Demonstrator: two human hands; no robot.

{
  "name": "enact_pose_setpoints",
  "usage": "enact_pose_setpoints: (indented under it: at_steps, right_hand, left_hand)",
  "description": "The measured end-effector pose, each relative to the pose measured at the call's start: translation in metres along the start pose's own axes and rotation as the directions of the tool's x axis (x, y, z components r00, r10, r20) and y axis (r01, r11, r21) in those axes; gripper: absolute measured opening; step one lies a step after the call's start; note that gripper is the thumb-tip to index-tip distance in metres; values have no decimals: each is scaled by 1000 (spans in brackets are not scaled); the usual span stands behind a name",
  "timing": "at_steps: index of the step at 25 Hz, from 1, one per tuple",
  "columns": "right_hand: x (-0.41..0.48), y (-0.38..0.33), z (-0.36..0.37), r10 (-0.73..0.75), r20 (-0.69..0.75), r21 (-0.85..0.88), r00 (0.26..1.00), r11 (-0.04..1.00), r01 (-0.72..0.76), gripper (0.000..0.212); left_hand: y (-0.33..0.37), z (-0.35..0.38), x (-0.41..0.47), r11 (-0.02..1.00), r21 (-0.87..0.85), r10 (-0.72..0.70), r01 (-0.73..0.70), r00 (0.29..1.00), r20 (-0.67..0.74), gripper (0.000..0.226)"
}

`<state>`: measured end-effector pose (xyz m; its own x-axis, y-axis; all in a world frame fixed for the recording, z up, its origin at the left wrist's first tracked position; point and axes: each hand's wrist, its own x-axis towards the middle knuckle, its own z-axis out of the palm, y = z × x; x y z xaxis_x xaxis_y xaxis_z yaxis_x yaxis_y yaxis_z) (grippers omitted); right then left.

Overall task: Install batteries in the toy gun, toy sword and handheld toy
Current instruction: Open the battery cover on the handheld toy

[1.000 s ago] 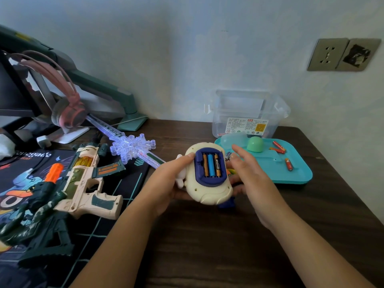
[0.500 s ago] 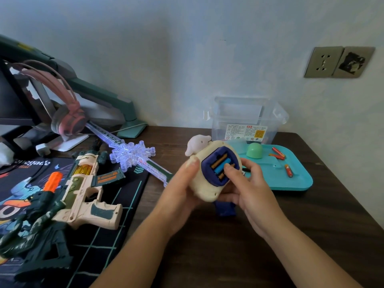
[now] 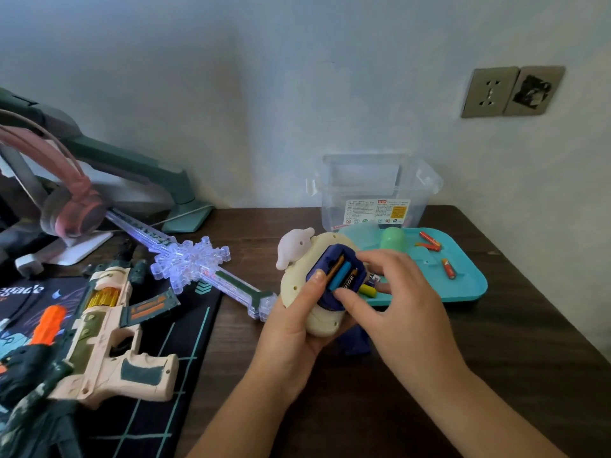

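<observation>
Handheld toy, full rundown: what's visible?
The handheld toy is a cream plastic oval with a pale dolphin figure at its top. Its navy battery bay is uncovered and holds batteries. It is tilted above the table, the left hand gripping it, right hand fingers at the bay.

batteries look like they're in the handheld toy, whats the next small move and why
Probably press the batteries flat with the right hand, then fit the dark blue cover lying on the table under the toy. The handheld toy, held in the left hand, has its compartment open, and the blue battery seems to sit slightly raised.
</observation>
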<state>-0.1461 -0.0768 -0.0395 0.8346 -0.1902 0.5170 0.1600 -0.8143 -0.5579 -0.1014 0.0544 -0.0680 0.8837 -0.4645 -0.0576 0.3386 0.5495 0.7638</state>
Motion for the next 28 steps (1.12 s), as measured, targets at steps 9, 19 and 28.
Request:
enact_pose_setpoints:
  at_steps: [9, 19, 28]
  right_hand:
    - [7, -3, 1, 146, 99, 66, 984, 986, -153, 47]
    - [4, 1, -2, 183, 125, 198, 975, 959, -205, 28]
    - [5, 8, -5, 299, 205, 397, 932, 845, -359, 12]
  left_hand:
    - [6, -5, 4, 939, 320, 158, -125, 984, -79, 53]
    - [7, -7, 8, 957, 282, 81, -76, 997, -7, 55]
    - [4, -6, 3, 954, 296, 63, -50, 997, -37, 64]
